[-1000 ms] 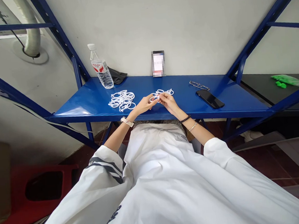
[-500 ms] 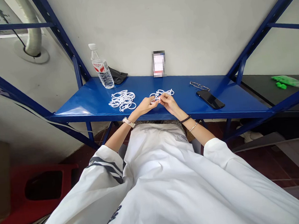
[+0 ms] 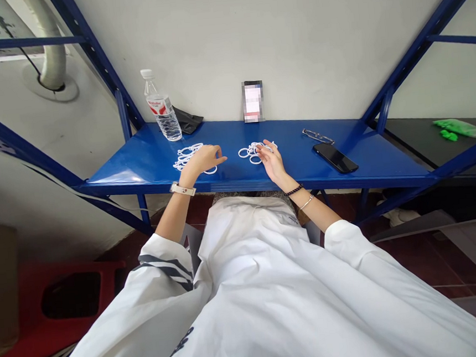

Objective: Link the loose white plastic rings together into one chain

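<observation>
Two heaps of thin white plastic-looking rings with small tabs rest on the blue tabletop [image 3: 229,171]. My left hand [image 3: 201,160] is over the left heap of white rings [image 3: 183,156] and covers much of it. Its thumb sticks out to the right, apart from the bent fingers, whose tips are partly hidden; I see nothing held. At the smaller right heap of white rings [image 3: 244,153], my right hand [image 3: 273,161] is open, fingers apart and half curled. Its fingertips overlap the rings, with none plainly gripped.
A water bottle [image 3: 163,115] and a black pouch [image 3: 189,120] stand at the back left. A lit phone [image 3: 253,102] leans on the wall. Glasses [image 3: 317,136] and a dark phone [image 3: 335,158] lie at the right. Blue frame posts [image 3: 397,48] flank the table.
My hands were together at the right heap, fingers on a white ring. They have parted: the left moved left over the other heap, and the right opened beside its heap, where a ring now lies.
</observation>
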The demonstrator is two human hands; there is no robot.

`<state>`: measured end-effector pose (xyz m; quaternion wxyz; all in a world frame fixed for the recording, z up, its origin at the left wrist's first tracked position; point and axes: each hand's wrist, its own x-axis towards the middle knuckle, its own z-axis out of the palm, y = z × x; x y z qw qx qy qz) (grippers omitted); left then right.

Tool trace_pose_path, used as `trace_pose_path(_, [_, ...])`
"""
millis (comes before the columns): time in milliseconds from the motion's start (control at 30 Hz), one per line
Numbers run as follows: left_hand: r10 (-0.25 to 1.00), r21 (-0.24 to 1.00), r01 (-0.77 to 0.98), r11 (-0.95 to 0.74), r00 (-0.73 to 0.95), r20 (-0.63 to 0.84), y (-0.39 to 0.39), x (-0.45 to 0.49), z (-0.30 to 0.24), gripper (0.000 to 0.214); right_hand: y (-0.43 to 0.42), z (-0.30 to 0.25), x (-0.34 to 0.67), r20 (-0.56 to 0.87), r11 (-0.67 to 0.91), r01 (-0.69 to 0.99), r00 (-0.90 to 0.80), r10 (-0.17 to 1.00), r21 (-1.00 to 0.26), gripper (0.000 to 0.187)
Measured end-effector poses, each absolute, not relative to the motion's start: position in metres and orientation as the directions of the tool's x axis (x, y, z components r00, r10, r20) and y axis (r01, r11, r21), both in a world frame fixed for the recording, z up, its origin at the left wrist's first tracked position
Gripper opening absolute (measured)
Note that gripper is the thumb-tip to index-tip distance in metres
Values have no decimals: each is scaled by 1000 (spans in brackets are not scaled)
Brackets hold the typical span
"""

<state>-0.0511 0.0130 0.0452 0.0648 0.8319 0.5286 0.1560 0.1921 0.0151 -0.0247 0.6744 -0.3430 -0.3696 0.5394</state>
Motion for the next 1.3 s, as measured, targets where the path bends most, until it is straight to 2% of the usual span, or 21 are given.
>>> trace_pose_path(100, [901, 238, 869, -433, 419, 110, 17, -64, 48, 20, 14, -25, 192, 160, 220, -417, 174, 972, -882, 33])
trace_pose_path(233, [890, 184, 874, -449, 455, 11, 16, -64, 46, 18, 12, -25, 192, 213, 255, -323, 158, 964, -911, 24])
trace_pose_path(333, [890, 143, 879, -455, 456, 32, 15, -58, 40, 8, 10, -24, 192, 219, 246, -289, 122, 968, -925, 18])
trace_pose_path(400, [874, 157, 860, -485, 480, 72, 15, -53, 38, 6, 8, -23, 191, 227, 246, -288, 99, 969, -925, 16])
trace_pose_path(533, [791, 287, 740, -608, 596, 139, 13, -45, 41, 16, 6, -21, 190, 240, 252, -307, 76, 968, -918, 14])
trace_pose_path(667, [724, 504, 558, -659, 651, 227, 6, -39, 51, 27, 5, -21, 189, 236, 242, -288, 55, 970, -927, 15])
trace_pose_path(800, [731, 751, 333, -570, 624, 278, -2, -35, 56, 37, 3, -18, 187, 237, 219, -227, -54, 970, -949, 22])
trace_pose_path(900, [764, 871, 179, -457, 582, 280, -4, -30, 54, 42, -1, -14, 185, 244, 209, -215, -149, 958, -954, 29])
trace_pose_path(1100, [835, 963, -9, -270, 495, 239, -2, -13, 41, 39, -8, -9, 182, 253, 205, -202, -252, 934, -958, 37])
trace_pose_path(1300, [897, 980, -98, -171, 396, 196, -1, -1, 33, 29, -4, -13, 180, 265, 226, -195, -199, 944, -954, 39])
